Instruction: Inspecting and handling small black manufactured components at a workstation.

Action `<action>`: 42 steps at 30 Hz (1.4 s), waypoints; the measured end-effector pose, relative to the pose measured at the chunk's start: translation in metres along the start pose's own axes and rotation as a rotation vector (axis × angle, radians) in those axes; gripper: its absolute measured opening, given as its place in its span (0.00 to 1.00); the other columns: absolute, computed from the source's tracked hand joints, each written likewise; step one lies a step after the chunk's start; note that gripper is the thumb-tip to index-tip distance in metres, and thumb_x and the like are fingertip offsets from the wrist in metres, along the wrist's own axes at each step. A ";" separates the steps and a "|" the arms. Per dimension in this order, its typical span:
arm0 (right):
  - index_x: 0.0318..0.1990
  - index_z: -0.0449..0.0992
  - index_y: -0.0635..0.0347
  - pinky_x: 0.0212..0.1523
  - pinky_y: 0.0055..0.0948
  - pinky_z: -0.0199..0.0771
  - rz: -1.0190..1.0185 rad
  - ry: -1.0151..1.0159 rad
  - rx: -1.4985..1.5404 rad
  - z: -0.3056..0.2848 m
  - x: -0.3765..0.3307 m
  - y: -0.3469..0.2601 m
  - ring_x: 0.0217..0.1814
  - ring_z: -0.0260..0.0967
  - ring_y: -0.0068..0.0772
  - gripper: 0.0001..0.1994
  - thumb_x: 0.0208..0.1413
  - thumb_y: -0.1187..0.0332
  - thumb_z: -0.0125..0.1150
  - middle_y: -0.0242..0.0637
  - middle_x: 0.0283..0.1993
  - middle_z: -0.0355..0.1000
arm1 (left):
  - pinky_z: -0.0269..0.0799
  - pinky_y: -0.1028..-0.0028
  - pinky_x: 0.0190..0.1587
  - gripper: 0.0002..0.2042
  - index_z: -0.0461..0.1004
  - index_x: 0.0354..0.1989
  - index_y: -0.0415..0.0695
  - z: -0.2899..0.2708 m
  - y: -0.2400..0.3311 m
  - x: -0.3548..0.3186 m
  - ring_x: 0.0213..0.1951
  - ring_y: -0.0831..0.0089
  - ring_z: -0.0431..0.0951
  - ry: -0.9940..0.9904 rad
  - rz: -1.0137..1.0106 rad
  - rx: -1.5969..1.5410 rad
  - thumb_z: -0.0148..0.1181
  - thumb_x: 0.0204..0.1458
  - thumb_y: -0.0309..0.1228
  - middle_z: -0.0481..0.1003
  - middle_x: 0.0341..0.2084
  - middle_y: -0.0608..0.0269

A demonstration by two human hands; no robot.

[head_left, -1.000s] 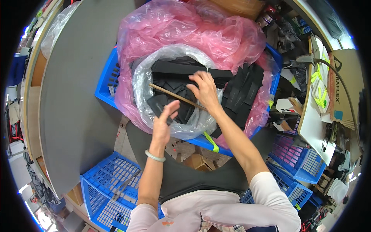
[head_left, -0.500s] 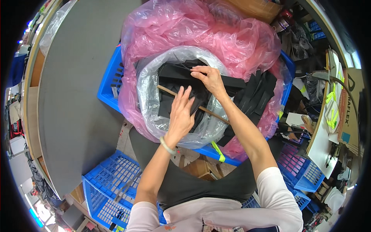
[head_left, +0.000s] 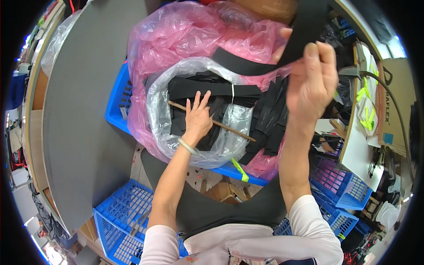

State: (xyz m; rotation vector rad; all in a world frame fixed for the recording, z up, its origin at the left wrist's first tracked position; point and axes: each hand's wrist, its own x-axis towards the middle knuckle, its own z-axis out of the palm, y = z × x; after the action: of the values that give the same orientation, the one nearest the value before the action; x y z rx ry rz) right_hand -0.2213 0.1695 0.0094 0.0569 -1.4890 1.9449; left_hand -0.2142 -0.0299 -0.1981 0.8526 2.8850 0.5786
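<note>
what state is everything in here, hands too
Left hand: open, fingers spread
Right hand: closed on black strip
Black strip: curved, lifted
Strip bundle: banded in white
Clear bag: mouth open
Pink bag: crumpled
Wooden stick: lying aslant
Blue basket: lined with pink bag

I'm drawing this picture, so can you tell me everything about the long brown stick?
The stick is long, thin and light brown, and looks like wood. It lies slanted across the opening of the clear bag, over black strips, with its left end higher in the picture. Its right part crosses the bag's crinkled plastic, and that end looks tapered. The left hand covers part of it; whether they touch is hidden.
</note>
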 end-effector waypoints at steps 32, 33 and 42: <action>0.31 0.73 0.66 0.40 0.35 0.71 -0.126 -0.352 -0.763 -0.010 -0.197 -0.059 0.42 0.69 0.44 0.12 0.37 0.75 0.68 0.45 0.41 0.69 | 0.69 0.79 0.30 0.04 0.70 0.33 0.39 -0.127 0.145 -0.134 0.29 0.74 0.74 0.431 -0.670 -1.732 0.55 0.52 0.26 0.73 0.26 0.63; 0.31 0.74 0.66 0.39 0.34 0.71 -0.149 -0.326 -0.749 -0.011 -0.198 -0.057 0.40 0.70 0.43 0.11 0.37 0.75 0.68 0.44 0.40 0.70 | 0.71 0.74 0.36 0.09 0.71 0.33 0.39 -0.132 0.143 -0.132 0.32 0.70 0.75 0.383 -0.763 -1.851 0.52 0.56 0.33 0.74 0.30 0.58; 0.23 0.75 0.64 0.28 0.28 0.69 -0.128 -0.346 -0.718 -0.005 -0.201 -0.071 0.29 0.68 0.33 0.06 0.36 0.77 0.67 0.34 0.29 0.71 | 0.61 0.57 0.57 0.26 0.71 0.39 0.35 -0.137 0.114 -0.126 0.55 0.48 0.65 0.015 -0.708 -2.536 0.33 0.62 0.47 0.69 0.49 0.41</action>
State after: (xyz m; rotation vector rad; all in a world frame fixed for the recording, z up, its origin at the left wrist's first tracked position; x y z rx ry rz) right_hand -0.0265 0.0857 -0.0172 0.1698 -2.2706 1.2454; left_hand -0.0743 -0.0553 -0.0327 -0.5603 0.3516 2.4157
